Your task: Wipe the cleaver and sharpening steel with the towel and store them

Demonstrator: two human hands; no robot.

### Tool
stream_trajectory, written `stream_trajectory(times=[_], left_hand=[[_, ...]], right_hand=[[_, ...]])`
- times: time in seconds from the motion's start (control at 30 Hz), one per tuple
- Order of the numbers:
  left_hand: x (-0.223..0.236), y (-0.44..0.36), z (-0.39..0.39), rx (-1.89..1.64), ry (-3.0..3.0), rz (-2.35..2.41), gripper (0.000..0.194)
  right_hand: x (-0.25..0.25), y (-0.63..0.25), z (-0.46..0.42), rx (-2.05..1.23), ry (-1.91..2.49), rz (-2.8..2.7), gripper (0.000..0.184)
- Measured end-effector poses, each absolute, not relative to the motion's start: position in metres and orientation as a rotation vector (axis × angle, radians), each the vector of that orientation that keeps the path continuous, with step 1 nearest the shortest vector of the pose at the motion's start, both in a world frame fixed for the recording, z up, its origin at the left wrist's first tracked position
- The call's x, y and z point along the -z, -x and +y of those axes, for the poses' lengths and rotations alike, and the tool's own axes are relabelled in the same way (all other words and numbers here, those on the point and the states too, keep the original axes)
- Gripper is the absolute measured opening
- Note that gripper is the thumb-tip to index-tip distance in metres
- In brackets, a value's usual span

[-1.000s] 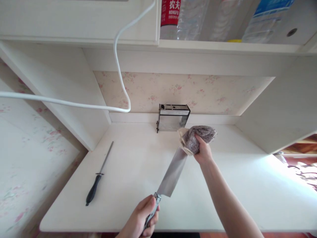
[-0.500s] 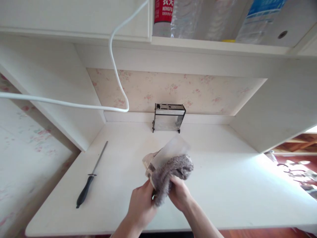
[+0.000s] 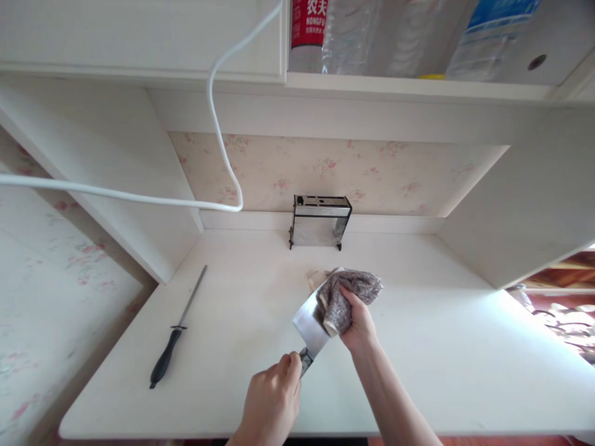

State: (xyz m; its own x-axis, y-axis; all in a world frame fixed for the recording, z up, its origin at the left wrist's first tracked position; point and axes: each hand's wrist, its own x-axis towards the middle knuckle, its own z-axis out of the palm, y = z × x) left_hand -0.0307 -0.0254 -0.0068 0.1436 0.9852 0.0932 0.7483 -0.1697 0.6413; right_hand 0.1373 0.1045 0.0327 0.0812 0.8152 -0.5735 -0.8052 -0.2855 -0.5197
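My left hand (image 3: 273,399) is closed round the handle of a broad steel cleaver (image 3: 309,320), whose blade points up and away over the white desk (image 3: 232,328). My right hand (image 3: 357,320) is wrapped round a grey-brown cloth (image 3: 346,296) and presses it on the far half of the blade. The blade's tip is hidden under the cloth.
A honing steel with a black handle (image 3: 174,334) lies at the left of the desk. A metal knife holder (image 3: 319,221) stands against the back wall. A white cable (image 3: 218,133) hangs in a loop above. Water bottles (image 3: 353,34) stand on the upper shelf.
The cloth slid from the blade's tip down to the handle, then back up toward the tip. The cleaver has been drawn closer to me.
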Motion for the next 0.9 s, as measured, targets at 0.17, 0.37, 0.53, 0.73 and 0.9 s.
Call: stream_trajectory(times=[0.17,0.37,0.53,0.73,0.9], left_hand=[[-0.002,0.039,-0.031,-0.739,-1.828,1.612,0.011],[-0.026,0.060,-0.031,-0.887,-1.014,1.163,0.034],[-0.017,0.066,-0.033,-1.017,-0.428,0.692,0.041],[0.012,0.034,-0.033,-0.940,-0.229,0.536,0.047],[0.014,0.016,-0.035,-0.932,-0.298,0.497,0.049]], right_hand=[[-0.031,-0.175,0.125,-1.517,0.912,-0.050,0.022],[-0.008,-0.222,0.113,-1.475,0.776,-0.252,0.026],[0.016,-0.206,0.072,-1.738,0.839,-0.387,0.033],[-0.008,-0.137,0.028,-1.969,0.902,-0.516,0.041],[-0.039,-0.122,0.024,-1.716,0.993,-0.615,0.055]])
